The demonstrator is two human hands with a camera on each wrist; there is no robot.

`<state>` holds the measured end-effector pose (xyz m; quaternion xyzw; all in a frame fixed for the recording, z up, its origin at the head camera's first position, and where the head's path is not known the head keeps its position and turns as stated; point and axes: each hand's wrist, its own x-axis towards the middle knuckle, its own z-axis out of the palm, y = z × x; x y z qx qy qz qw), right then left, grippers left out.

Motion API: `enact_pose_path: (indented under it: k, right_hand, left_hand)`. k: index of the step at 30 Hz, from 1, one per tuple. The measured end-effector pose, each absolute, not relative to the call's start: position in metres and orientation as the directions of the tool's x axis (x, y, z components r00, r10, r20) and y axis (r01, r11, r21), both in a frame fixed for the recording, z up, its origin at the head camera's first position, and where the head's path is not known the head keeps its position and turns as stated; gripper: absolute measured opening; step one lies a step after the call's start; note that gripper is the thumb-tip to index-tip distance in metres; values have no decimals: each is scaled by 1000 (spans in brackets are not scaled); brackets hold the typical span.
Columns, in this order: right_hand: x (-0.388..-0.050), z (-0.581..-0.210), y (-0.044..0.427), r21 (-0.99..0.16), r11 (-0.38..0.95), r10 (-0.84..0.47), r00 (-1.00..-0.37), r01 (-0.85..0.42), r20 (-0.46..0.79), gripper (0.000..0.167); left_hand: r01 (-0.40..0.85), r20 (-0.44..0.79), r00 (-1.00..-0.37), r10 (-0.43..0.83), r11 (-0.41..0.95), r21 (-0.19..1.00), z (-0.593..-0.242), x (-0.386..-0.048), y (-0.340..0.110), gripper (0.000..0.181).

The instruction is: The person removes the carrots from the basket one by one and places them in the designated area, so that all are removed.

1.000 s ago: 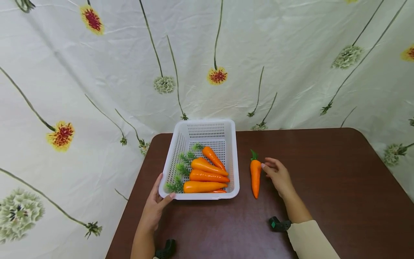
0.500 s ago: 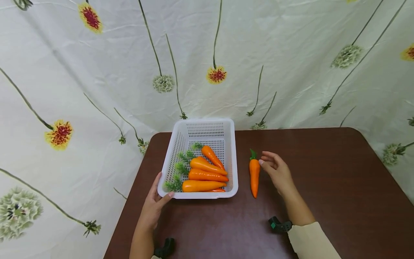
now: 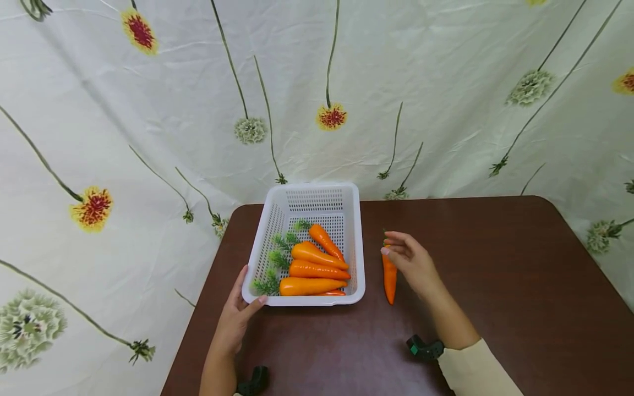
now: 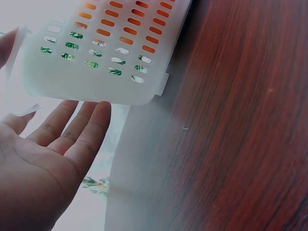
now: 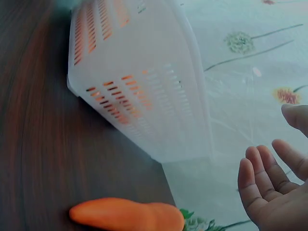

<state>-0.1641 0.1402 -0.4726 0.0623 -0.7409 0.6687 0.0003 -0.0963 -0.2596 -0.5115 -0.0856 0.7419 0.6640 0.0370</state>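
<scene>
Loosely curved, empty right hand (image 3: 411, 264) hovered over carrot (image 3: 390, 285) beside slotted basket (image 3: 317, 301), left hand (image 3: 234, 316) gripped its near-left corner.

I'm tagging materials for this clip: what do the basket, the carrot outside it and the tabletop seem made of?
Basket: most likely moulded white plastic, smooth, with even rows of slots.
Loose carrot: probably artificial, perhaps plastic or foam; its skin looks smooth and evenly orange.
Tabletop: wood or wood-look laminate, reddish-brown with streaked grain and a soft sheen.
</scene>
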Motion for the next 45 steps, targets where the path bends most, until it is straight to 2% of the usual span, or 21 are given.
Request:
enact_pose_path:
  k: [6,14,24,37,45]
  right_hand:
    - [-162,-468,129,-986,125,-147,-985,-113,94,43]
    - [-159,-465,111,-989,97,-240,-967,-115,89,46]
    - [-161,-470,95,-984,110,-284,-953,-142,106,42]
    - [-161,-465,75,-975,145,-379,-920,-165,100,50]
    - [-162,-461,59,-970,169,-421,-903,-175,89,48]
  left_hand:
    - [-167,-161,-985,-67,93,982,-512,-96,-260,91]
    - [-168,-163,-985,-52,100,981,-513,-97,-261,90]
    - [-151,-147,-988,-45,83,985,-512,-97,-260,86]
    - [-158,-154,-987,-50,71,985,-514,-97,-260,86]
    - [-150,-146,-988,-54,74,986,-513,-96,-260,87]
